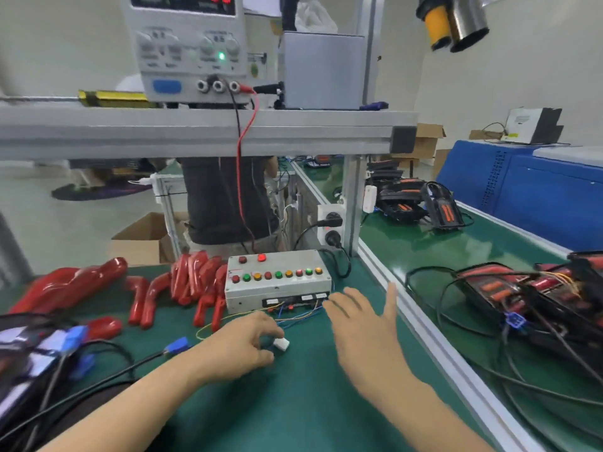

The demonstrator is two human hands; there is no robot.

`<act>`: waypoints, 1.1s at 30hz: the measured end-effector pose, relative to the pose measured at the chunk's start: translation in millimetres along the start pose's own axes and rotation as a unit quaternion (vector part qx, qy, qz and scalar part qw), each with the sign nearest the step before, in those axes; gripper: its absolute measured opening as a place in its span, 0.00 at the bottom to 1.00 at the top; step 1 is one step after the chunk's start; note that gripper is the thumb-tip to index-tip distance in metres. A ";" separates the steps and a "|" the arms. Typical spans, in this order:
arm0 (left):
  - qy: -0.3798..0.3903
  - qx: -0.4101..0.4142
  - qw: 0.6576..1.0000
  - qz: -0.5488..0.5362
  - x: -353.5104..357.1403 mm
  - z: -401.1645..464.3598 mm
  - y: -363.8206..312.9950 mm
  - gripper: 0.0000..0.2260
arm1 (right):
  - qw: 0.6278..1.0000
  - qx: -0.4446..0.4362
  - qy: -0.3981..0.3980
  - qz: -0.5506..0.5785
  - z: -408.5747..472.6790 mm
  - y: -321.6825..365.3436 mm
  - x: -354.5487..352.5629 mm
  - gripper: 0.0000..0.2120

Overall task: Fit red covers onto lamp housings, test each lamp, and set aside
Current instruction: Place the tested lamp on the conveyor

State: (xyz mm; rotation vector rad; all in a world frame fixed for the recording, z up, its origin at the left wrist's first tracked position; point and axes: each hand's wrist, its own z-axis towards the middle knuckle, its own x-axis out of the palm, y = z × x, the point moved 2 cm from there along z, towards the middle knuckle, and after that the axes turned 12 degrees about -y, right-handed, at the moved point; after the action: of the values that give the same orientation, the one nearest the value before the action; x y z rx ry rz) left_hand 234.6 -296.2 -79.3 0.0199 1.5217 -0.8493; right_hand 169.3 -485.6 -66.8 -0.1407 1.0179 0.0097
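Left hand (239, 345) is pinching the white connector (282, 343) just in front of the test box (277, 280); right hand (365, 324) is hovering, fingers spread. Keep the plug square. Red covers (195, 282) are lying left of the box.

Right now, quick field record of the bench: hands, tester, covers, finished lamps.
left hand: pinches a small white connector on the green mat
right hand: open, fingers spread, holds nothing, in front of the test box
test box: grey, row of coloured indicator lamps, thin wires from its front
red covers: loose pile left of the test box
lamp assemblies: wired, on the conveyor at right
power supply: upper shelf, green light on
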 end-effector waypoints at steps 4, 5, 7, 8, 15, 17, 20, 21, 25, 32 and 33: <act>-0.125 -0.027 0.990 -0.054 -20.7 -6.8 -2.9 0.14 | 0.996 -0.071 -0.016 0.051 -7.7 39.6 17.9 0.22; -0.157 -0.044 0.985 -0.057 -28.6 -8.0 -2.5 0.14 | 0.995 -0.070 0.016 0.064 -10.1 43.3 25.3 0.21; -0.209 -0.076 0.974 -0.039 -47.8 -11.5 -0.5 0.15 | 0.991 -0.056 0.085 0.081 -11.7 49.7 40.1 0.22; -0.225 -0.091 0.970 -0.017 -58.2 -13.8 0.6 0.16 | 0.990 -0.040 0.104 0.084 -11.5 48.4 46.0 0.23; -0.183 -0.188 0.938 0.226 -137.8 -45.4 18.7 0.19 | 0.991 -0.021 0.044 0.123 -17.0 47.4 60.5 0.23; -0.148 -0.237 0.915 0.289 -159.5 -54.4 32.8 0.17 | 0.994 -0.030 -0.019 0.107 -18.5 48.3 61.1 0.25; -0.088 -0.335 0.881 0.323 -179.5 -65.2 69.2 0.17 | 0.994 -0.036 0.013 0.103 -17.2 51.3 57.9 0.25; -0.070 -0.366 0.873 0.314 -182.5 -68.2 83.6 0.18 | 0.994 -0.027 0.039 0.101 -16.4 52.2 57.1 0.23; -0.028 -0.424 0.850 0.311 -184.1 -82.6 128.0 0.21 | 0.989 0.001 0.106 0.104 -13.8 50.5 60.9 0.23; -0.090 -0.473 0.833 0.273 -180.4 -95.5 151.2 0.16 | 0.986 0.007 0.145 0.086 -12.3 52.2 57.9 0.23; -0.100 -0.483 0.826 0.272 -182.2 -96.4 157.1 0.14 | 0.985 0.006 0.150 0.086 -12.4 51.9 58.5 0.23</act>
State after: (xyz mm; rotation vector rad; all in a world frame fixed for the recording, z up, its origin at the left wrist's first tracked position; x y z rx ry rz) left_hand 260.7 -48.3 -8.2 -0.3550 1.4799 0.4193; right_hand 185.8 -439.0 -128.7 -0.0420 1.3291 0.1431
